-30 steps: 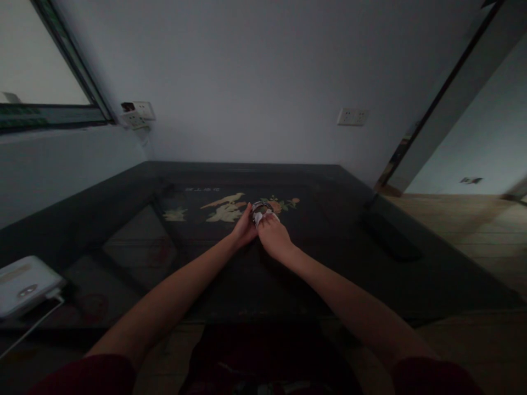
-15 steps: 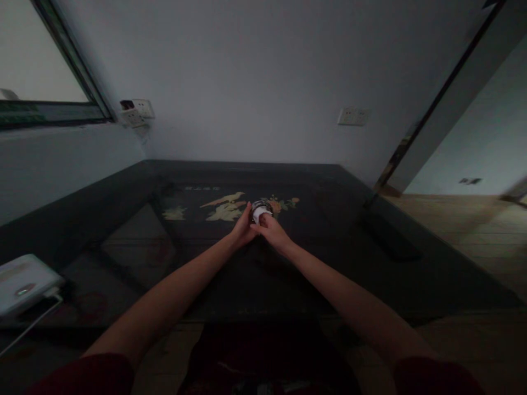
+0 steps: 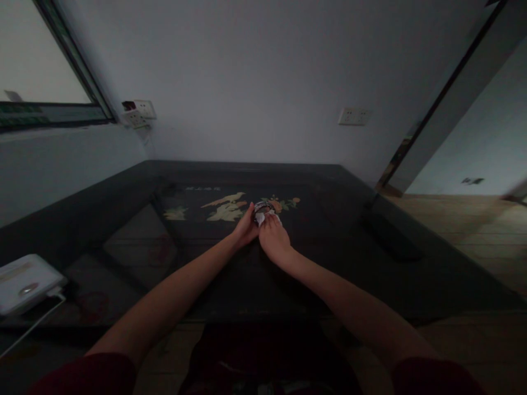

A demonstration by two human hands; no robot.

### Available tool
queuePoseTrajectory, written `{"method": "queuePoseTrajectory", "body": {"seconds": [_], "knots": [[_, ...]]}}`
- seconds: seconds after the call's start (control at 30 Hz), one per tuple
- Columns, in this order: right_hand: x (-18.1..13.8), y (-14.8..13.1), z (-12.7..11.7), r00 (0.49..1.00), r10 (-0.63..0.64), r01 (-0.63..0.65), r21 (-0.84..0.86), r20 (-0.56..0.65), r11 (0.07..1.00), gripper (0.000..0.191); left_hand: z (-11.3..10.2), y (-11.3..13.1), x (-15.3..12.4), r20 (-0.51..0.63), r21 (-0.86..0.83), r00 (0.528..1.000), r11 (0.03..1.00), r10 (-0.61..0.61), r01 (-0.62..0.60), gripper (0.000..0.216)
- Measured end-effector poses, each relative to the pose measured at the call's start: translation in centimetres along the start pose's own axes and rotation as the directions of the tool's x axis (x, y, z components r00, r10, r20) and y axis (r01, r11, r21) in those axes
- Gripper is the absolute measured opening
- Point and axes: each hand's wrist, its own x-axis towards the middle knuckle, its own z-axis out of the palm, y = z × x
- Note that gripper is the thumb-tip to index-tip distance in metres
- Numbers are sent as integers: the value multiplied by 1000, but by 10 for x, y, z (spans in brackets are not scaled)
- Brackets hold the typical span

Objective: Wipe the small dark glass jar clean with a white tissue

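Okay, head view: both hands meet mid-table. The left hand (image 3: 246, 230) wraps the left side of a small shiny round object (image 3: 262, 207). The right hand (image 3: 274, 240) has its fingers closed on a white wad (image 3: 263, 219) pressed against it. It's too dim to tell what the object is. I'd guess rigid, light and slick, so grip the side wall, not the rim. The wad looks soft. The table (image 3: 329, 263) is glossy glass, likely slippery. There's open room near and right. A white box (image 3: 24, 281) with a cable sits well apart at the near-left edge, and a dark flat item (image 3: 389, 237) lies to the right.
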Motion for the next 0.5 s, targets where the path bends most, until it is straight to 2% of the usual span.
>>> {"method": "queuePoseTrajectory", "body": {"seconds": [0.23,0.37,0.5], "knots": [[0,-1,4,1000,19,-19,-8,-23,1000,46,2,0,1,-11,-1,1000,1000,-5,5,51],[0,-2,-3,999,-7,10,83,-39,997,41,3,0,-1,-12,14,1000,1000,-4,4,54],[4,3,-5,999,-22,28,238,-24,971,27,1,0,-3,-11,30,1000,1000,1,-1,54]]}}
